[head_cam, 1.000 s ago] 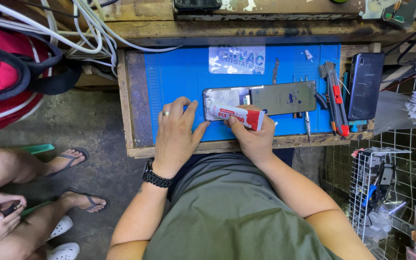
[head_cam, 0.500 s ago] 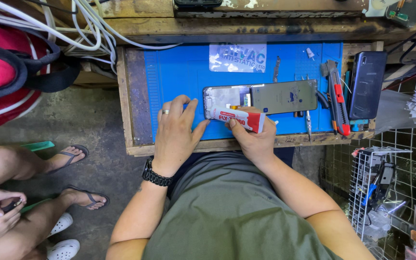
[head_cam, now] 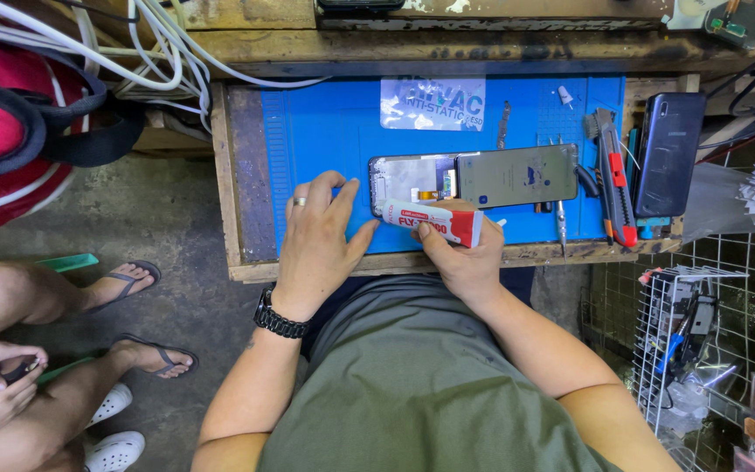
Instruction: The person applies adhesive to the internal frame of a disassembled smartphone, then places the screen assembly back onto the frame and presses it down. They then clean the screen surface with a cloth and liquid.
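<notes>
My right hand grips a white and red glue tube, its nozzle pointing left toward the opened phone frame on the blue work mat. My left hand, with a ring and a black wristwatch, lies flat on the mat, its fingertips touching the left end of the frame. A detached phone screen lies over the frame's right end.
A red-handled cutter, tweezers and a dark phone lie at the mat's right. White cables and a red bag are at the left. Another person's sandalled feet are at lower left. A wire rack stands at the right.
</notes>
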